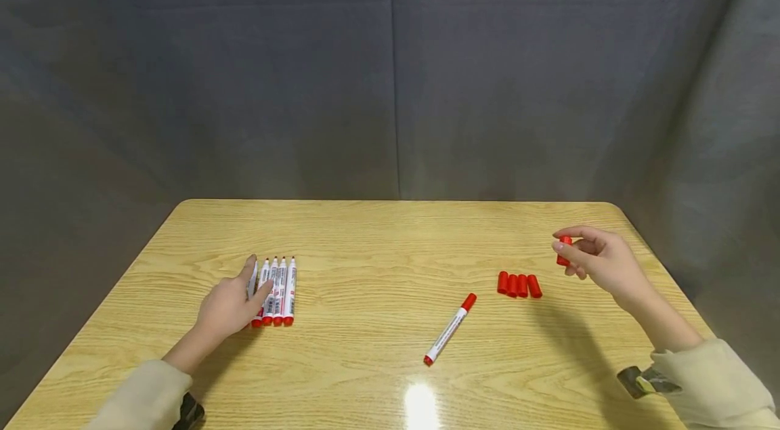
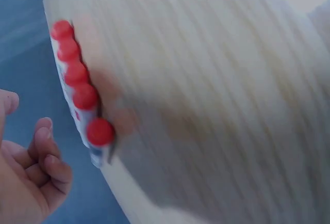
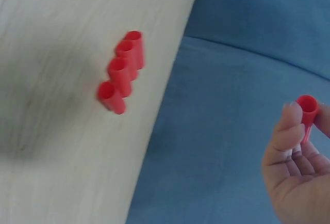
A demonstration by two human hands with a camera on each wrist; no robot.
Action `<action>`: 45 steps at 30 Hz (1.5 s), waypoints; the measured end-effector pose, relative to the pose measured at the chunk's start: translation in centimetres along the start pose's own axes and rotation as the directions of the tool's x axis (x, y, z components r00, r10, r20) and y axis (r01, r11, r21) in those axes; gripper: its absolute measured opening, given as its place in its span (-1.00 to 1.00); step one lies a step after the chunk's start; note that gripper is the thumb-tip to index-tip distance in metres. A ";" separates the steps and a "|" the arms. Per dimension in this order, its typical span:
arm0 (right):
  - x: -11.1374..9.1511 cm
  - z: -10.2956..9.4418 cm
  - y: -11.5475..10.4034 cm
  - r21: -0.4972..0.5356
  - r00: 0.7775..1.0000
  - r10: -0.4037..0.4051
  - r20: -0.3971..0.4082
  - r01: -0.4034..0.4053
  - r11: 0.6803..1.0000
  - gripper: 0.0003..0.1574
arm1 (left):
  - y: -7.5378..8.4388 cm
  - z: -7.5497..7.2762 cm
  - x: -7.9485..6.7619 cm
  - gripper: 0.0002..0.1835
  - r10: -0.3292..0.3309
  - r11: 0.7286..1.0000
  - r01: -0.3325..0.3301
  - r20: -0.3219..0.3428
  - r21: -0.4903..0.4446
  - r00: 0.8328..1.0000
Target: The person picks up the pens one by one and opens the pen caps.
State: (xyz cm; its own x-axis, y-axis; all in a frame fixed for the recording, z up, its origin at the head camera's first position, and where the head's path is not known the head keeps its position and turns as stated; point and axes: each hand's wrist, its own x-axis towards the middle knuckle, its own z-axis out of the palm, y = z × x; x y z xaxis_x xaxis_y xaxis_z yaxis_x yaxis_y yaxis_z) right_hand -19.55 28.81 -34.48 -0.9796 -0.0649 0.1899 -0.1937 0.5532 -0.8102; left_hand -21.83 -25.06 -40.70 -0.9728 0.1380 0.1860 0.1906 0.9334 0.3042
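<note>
Uncapped white markers [image 1: 280,291] with red ends lie side by side in a row at the left of the table. My left hand [image 1: 228,305] is over the left side of this row, its index finger and thumb spread apart. In the left wrist view no marker shows in that hand [image 2: 31,182], and its other fingers are loosely curled. At the right, my right hand [image 1: 609,264] pinches a red marker cap [image 1: 565,250] between thumb and fingers, above the table. The right wrist view shows the open end of this cap [image 3: 307,105].
Several red caps [image 1: 513,284] lie in a short row near my right hand. A capped red marker [image 1: 449,328] lies slanted right of the table's middle. Behind the wooden table [image 1: 365,233] hangs a grey cloth [image 1: 305,91], which also covers both sides.
</note>
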 end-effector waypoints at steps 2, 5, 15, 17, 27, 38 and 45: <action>0.1 0.1 0.6 -0.018 1.000 0.009 0.014 -0.009 1.000 -0.53 | 0.7 0.0 -0.1 -0.29 0.018 1.000 -0.018 -0.006 -0.018 1.000; 0.3 0.3 1.2 -0.016 0.999 0.018 0.028 -0.017 1.000 -0.53 | 1.6 0.1 -0.3 -0.31 0.059 0.998 -0.060 -0.025 -0.038 0.998; 0.8 0.7 3.3 0.010 0.994 0.031 0.104 -0.032 0.999 -0.48 | 4.7 -0.4 -0.8 -0.34 0.156 0.984 -0.160 -0.055 -0.078 0.986; 0.9 0.8 3.8 0.014 0.992 0.039 0.124 -0.041 0.999 -0.46 | 5.1 -0.4 -0.9 -0.34 0.163 0.983 -0.167 -0.053 -0.079 0.985; 1.3 1.3 5.8 0.010 0.976 0.083 0.202 -0.087 0.996 -0.32 | 5.8 -0.4 -1.0 -0.34 0.187 0.978 -0.191 -0.053 -0.085 0.981; 1.9 2.3 7.5 0.030 0.948 0.153 0.280 -0.169 0.985 -0.25 | 7.2 0.1 -1.1 -0.31 0.241 0.962 -0.241 -0.019 -0.126 0.970; 2.1 2.7 8.6 0.081 0.921 0.163 0.354 -0.204 0.976 -0.28 | 8.5 0.9 -1.0 -0.32 0.278 0.949 -0.272 0.018 -0.162 0.960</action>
State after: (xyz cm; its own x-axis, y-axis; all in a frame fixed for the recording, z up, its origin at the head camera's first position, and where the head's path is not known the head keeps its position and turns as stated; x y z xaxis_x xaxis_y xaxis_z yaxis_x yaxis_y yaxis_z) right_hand -23.41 31.14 -42.56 -0.9524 -0.2636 -0.1533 0.0062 0.4861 -0.8739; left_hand -19.34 -16.96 -39.10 -0.8836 0.3981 0.2463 0.4664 0.7944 0.3892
